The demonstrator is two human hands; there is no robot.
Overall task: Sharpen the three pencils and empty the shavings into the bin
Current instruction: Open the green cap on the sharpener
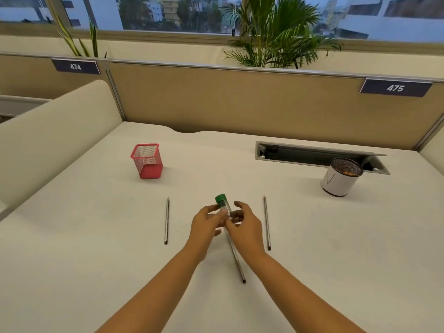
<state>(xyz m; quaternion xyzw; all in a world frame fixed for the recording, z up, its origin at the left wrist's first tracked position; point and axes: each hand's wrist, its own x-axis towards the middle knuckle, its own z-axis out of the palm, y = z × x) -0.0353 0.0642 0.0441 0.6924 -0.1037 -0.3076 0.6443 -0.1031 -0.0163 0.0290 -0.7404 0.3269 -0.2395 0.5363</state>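
A green-capped sharpener (223, 203) with a clear barrel is held above the middle of the table (312, 236), with the middle pencil (236, 257) pushed into it and slanting back toward the person. The left hand (204, 224) has its grip closed around the sharpener's barrel; the right hand (242, 223) pinches the pencil just behind it, its other fingers loosely spread. A second pencil (166, 221) lies flat on the table to the left of the hands, and a third pencil (266, 223) lies flat to the right, both roughly parallel and apart from the hands. Farther back on the left stands a red mesh pen holder (147, 161). Farther back on the right stands a round mesh bin (341, 176) wrapped in white paper, just in front of an open cable tray (312, 155) set into the tabletop. The table surface is plain white. Tan partition panels (240, 102) close off the back, carrying number plates 474 (76, 66) and 475 (395, 87). Behind them a palm plant (276, 32) rises before wide windows (168, 13) looking out on buildings
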